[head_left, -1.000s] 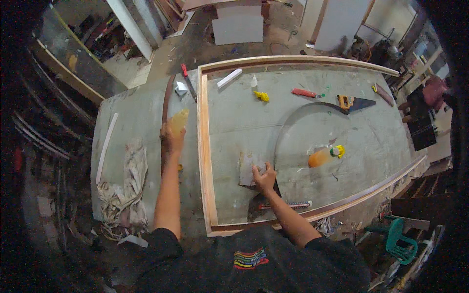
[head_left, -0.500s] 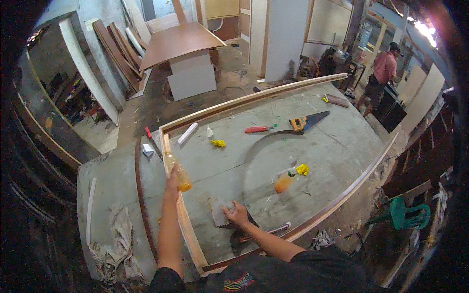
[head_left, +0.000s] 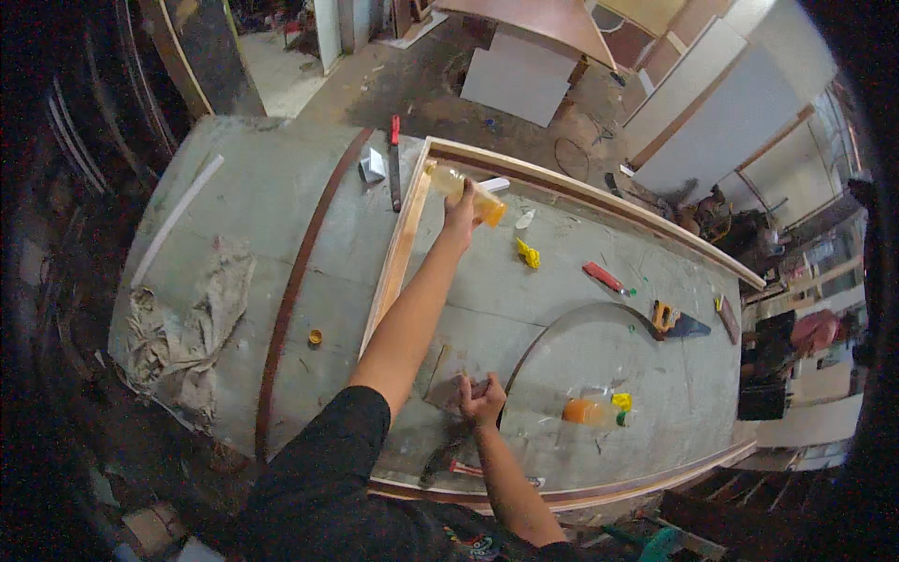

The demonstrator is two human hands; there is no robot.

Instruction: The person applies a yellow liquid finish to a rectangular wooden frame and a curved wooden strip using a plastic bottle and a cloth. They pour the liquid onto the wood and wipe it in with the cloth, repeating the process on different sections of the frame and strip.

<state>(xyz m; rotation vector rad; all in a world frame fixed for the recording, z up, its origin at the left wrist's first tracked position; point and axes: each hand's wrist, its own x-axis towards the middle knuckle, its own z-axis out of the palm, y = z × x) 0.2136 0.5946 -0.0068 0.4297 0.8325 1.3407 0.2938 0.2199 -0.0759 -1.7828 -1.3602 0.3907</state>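
Left hand: the left hand [head_left: 461,217] is in the upper middle of the frame, fingers wrapped round a bottle; the far side of the grip is hidden.
Held bottle: the orange bottle [head_left: 489,207], see-through with orange liquid, slants over the wooden frame's upper left corner, its narrow end to the upper left; whether it touches anything below cannot be told.
Right hand: the right hand [head_left: 483,403], below centre, has its thumb and a finger apart at the edge of a flat grey piece [head_left: 446,377]; whether they pinch it or only rest there cannot be told.
Wooden frame: the wooden frame [head_left: 401,245] lies on the grey table [head_left: 468,300]; the left arm covers part of its left rail.
White block: the white block [head_left: 496,184] is partly hidden behind the held bottle.
Lower middle: a red tool [head_left: 465,467] is partly covered by the right forearm.
Right of centre: the second bottle [head_left: 582,410] lies on its side, a yellow scrap [head_left: 622,400] by its neck; a curved dark strip [head_left: 552,330] runs up toward the saw [head_left: 667,318].
Left side: a crumpled cloth [head_left: 201,314], its folds blurred.
Right edge: a person [head_left: 813,334] in a pink top, smeared and hard to make out.
Bottom edge: a green chair [head_left: 654,545], mostly cut off.
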